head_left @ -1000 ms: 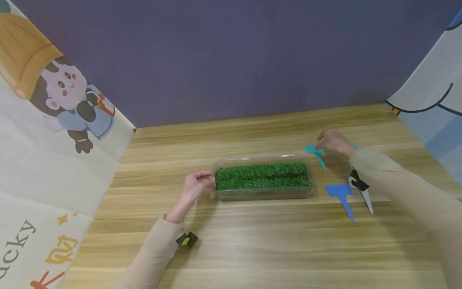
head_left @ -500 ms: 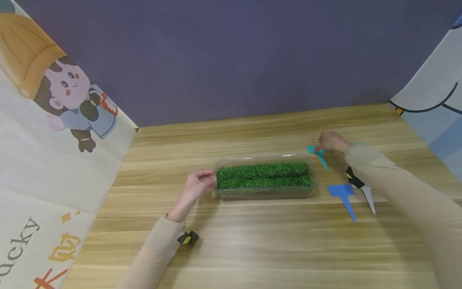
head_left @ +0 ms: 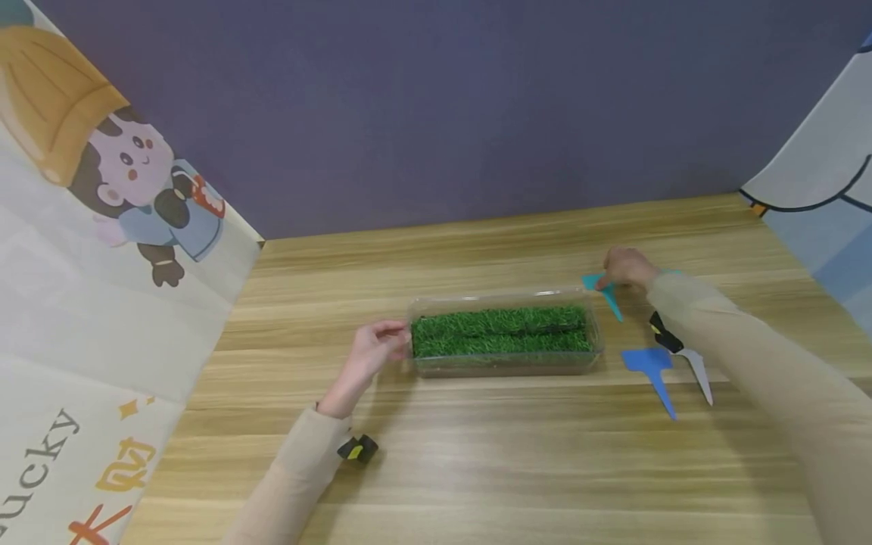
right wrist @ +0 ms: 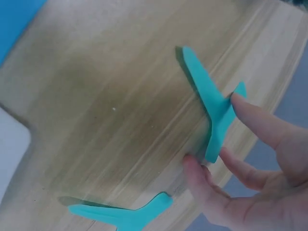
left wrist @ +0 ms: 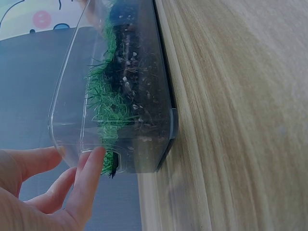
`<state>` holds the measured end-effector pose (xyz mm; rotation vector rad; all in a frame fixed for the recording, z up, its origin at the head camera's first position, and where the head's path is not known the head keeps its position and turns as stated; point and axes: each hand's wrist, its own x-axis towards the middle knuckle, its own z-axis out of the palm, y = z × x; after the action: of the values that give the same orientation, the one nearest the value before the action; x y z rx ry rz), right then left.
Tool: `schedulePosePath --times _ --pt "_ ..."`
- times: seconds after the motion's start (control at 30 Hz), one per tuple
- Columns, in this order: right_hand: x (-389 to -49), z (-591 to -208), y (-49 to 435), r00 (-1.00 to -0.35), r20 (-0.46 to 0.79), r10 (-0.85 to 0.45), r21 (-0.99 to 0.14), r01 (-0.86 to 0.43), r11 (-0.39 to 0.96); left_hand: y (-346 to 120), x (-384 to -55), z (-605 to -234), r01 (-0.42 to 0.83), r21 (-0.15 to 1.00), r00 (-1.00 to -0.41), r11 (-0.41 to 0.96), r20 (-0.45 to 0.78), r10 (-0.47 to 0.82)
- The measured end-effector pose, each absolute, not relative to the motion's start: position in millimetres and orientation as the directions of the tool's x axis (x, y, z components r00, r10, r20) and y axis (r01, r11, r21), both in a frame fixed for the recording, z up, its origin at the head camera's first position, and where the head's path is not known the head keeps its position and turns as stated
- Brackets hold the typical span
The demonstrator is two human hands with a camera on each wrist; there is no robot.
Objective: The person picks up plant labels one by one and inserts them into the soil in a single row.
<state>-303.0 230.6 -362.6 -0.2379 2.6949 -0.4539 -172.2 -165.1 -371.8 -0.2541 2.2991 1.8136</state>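
A teal T-shaped tag (right wrist: 219, 113) lies on the wooden surface (head_left: 477, 454) beneath my right hand (head_left: 628, 268) — fingers touching it, though whether clamped I cannot tell — as my left hand (head_left: 370, 351), fingers apart, touches the end of a clear box (head_left: 504, 369) of green grass (head_left: 504, 321).

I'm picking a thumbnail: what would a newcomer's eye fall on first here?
Probably the vivid green grass inside the clear box near the middle of the wooden table. Next, the blue tag to its right, then the turquoise tag farther back, touched by the right hand.
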Motion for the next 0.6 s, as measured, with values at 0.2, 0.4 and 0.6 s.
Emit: schedulePosePath --times 0.2,0.4,0.6 --pt "-310.1 -361.1 231.2 -0.876 -0.424 -0.229 -0.418 -0.035 0.908 -164.5 -172.2 -371.6 -0.253 0.941 -0.966 0.224 -0.257 -0.012" --pt "-310.9 -360.2 230.0 -0.875 -0.43 -0.223 -0.424 -0.023 0.906 -164.5 -172.6 -372.4 -0.258 0.939 -0.965 0.227 -0.261 -0.017" --pt "-309.6 -357.4 224.6 -0.897 -0.395 -0.197 -0.365 -0.044 0.93 -165.3 -172.3 -373.1 -0.257 0.94 -0.966 0.223 -0.259 -0.017"
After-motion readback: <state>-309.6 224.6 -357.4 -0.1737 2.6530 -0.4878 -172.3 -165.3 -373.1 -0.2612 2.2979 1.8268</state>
